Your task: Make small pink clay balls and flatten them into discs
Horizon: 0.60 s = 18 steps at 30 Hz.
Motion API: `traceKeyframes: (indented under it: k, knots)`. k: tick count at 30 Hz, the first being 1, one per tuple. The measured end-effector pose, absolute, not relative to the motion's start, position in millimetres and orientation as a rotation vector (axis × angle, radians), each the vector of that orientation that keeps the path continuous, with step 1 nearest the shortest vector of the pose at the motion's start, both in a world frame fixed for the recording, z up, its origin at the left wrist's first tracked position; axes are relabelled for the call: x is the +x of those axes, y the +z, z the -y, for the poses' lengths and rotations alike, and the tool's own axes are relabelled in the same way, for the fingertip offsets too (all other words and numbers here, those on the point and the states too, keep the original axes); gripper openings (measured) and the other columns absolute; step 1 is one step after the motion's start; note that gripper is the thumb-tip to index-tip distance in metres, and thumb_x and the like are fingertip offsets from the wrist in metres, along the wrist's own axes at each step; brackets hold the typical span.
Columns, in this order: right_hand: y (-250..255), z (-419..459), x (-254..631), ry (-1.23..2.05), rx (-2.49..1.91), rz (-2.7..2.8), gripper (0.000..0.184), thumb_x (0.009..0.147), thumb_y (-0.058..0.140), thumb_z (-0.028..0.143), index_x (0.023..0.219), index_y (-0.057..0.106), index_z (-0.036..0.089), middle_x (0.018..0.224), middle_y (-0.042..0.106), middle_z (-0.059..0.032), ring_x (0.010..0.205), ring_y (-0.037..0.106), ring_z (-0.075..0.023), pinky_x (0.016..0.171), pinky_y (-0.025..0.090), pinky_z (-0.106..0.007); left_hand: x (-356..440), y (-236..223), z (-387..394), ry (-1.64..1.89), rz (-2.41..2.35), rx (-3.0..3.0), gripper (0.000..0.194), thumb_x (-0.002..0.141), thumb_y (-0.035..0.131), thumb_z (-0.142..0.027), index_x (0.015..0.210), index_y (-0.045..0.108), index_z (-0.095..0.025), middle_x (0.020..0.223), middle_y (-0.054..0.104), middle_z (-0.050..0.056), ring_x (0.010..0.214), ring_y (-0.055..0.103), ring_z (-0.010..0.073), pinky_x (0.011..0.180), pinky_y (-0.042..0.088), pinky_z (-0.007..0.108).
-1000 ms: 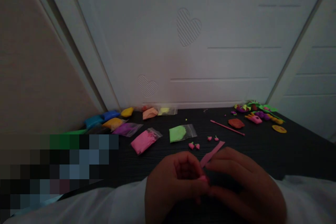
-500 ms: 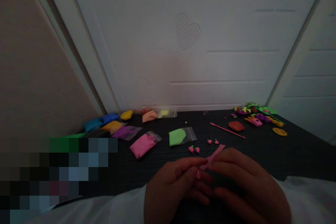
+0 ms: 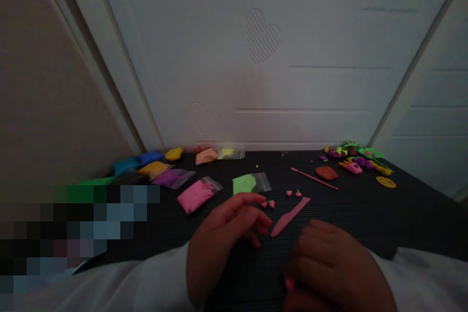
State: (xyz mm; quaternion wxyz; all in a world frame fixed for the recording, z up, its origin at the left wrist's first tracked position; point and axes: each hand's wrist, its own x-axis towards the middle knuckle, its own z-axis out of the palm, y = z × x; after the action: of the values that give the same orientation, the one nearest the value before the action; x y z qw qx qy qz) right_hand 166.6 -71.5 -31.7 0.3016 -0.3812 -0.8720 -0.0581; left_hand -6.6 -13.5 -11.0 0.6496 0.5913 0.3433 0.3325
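The scene is dim. My left hand hovers over the black mat with its fingers loosely spread, their tips near two tiny pink clay berries. Just right of those fingers a flat pink plastic knife lies alone on the mat. My right hand is low at the frame's bottom, fingers curled, with a small pink clay piece showing at its fingertips. Two more tiny pink berries lie further back.
Bags of clay lie on the mat: pink, green, purple, plus orange, yellow and blue lumps at the left. A thin pink stick and a cluster of finished clay shapes sit at the right. A white panelled wall rises behind.
My hands have parted. The pink knife left my fingers and now lies on the mat. My left hand reached forward toward the berries; my right hand drew back and down.
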Motion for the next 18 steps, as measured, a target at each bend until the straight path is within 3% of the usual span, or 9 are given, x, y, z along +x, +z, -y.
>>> traceKeyframes:
  k: [5, 9, 11, 13, 16, 18]
  knots:
    - [-43, 78, 164, -0.278, -1.054, 2.458, 0.023, 0.081, 0.043, 0.038, 0.086, 0.060, 0.023, 0.070, 0.060, 0.0015, 0.060, 0.047, -0.0120, 0.054, 0.032, -0.028, -7, -15, 10, 0.737, -0.822, 1.389, 0.017, 0.080, 0.046, -0.028, 0.086, 0.056, -0.015, 0.068, 0.057, -0.001, 0.060, 0.050, 0.0091, 0.056, 0.039, 0.021]
    - [-36, 84, 167, -0.453, -0.961, 2.459, 0.018, 0.081, 0.048, 0.029, 0.096, 0.057, 0.032, 0.097, 0.061, 0.0106, 0.081, 0.052, -0.0114, 0.074, 0.036, -0.030, -8, -16, 9, 0.719, -0.816, 1.416, 0.016, 0.081, 0.046, -0.029, 0.079, 0.057, -0.017, 0.064, 0.057, -0.003, 0.057, 0.048, 0.0070, 0.054, 0.038, 0.018]
    - [-29, 84, 172, -0.558, -0.992, 2.580, 0.026, 0.079, 0.046, 0.043, 0.103, 0.053, 0.035, 0.110, 0.056, 0.0082, 0.092, 0.052, -0.0153, 0.078, 0.037, -0.036, -8, -16, 9, 0.711, -0.811, 1.422, 0.016, 0.081, 0.045, -0.028, 0.079, 0.057, -0.017, 0.064, 0.057, -0.003, 0.057, 0.049, 0.0065, 0.054, 0.038, 0.018]
    - [-24, 83, 178, -0.637, -1.077, 2.655, 0.052, 0.071, 0.035, 0.065, 0.108, 0.052, 0.034, 0.116, 0.052, -0.0002, 0.095, 0.051, -0.0223, 0.073, 0.040, -0.041, -9, -16, 8, 0.708, -0.804, 1.428, 0.016, 0.081, 0.045, -0.028, 0.080, 0.057, -0.018, 0.064, 0.057, -0.003, 0.057, 0.049, 0.0063, 0.054, 0.039, 0.017]
    - [-22, 83, 183, -0.801, -0.967, 2.650, 0.038, 0.075, 0.047, 0.048, 0.113, 0.040, 0.047, 0.116, 0.051, 0.0064, 0.095, 0.053, -0.0176, 0.075, 0.042, -0.036, -9, -16, 8, 0.716, -0.804, 1.434, 0.016, 0.081, 0.045, -0.028, 0.079, 0.057, -0.018, 0.063, 0.056, -0.004, 0.057, 0.049, 0.0060, 0.053, 0.038, 0.017]
    - [-23, 83, 183, -0.844, -0.928, 2.673, 0.037, 0.076, 0.045, 0.048, 0.113, 0.040, 0.048, 0.115, 0.052, 0.0062, 0.094, 0.054, -0.0179, 0.073, 0.044, -0.036, -9, -16, 8, 0.717, -0.801, 1.445, 0.015, 0.081, 0.045, -0.027, 0.079, 0.056, -0.018, 0.063, 0.056, -0.004, 0.057, 0.048, 0.0058, 0.053, 0.038, 0.016]
